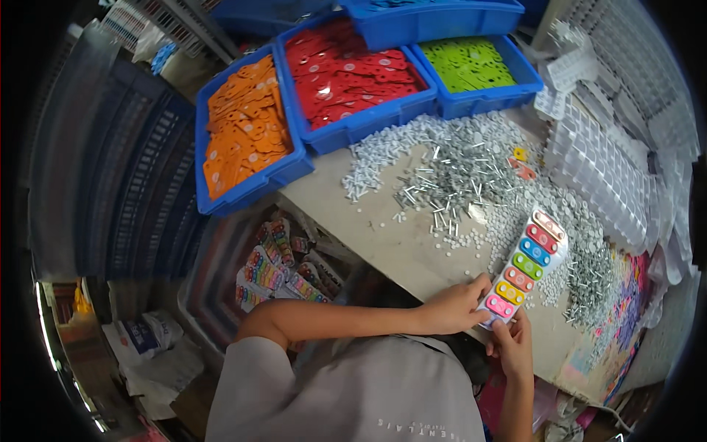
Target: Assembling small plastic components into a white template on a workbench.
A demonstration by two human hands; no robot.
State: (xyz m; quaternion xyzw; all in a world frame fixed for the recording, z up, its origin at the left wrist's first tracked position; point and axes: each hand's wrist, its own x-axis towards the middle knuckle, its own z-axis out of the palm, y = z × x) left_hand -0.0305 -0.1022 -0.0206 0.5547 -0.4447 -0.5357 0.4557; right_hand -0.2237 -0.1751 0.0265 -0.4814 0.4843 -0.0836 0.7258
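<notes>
A small toy xylophone (528, 267) with a white base and several coloured bars lies tilted over the near right part of the worktable, its wide end toward me. My left hand (455, 306) is closed on the near left corner, thumb and fingers at the edge. From below, my right hand (513, 345) grips the near end with the thumb by the pink bar; its other fingers are partly hidden. White fasteners show at both ends of the bars. Around its far end lie loose metal pins (451, 180) and small white caps (390, 151).
Blue bins hold orange pieces (247, 125), red pieces (346, 70) and green pieces (469, 62) at the back. Clear plastic trays (600, 173) stand at the right. Left of the worktable (353, 210), a plastic tub (210, 295) holds several xylophones. Stacked dark crates (125, 169) rise farther left.
</notes>
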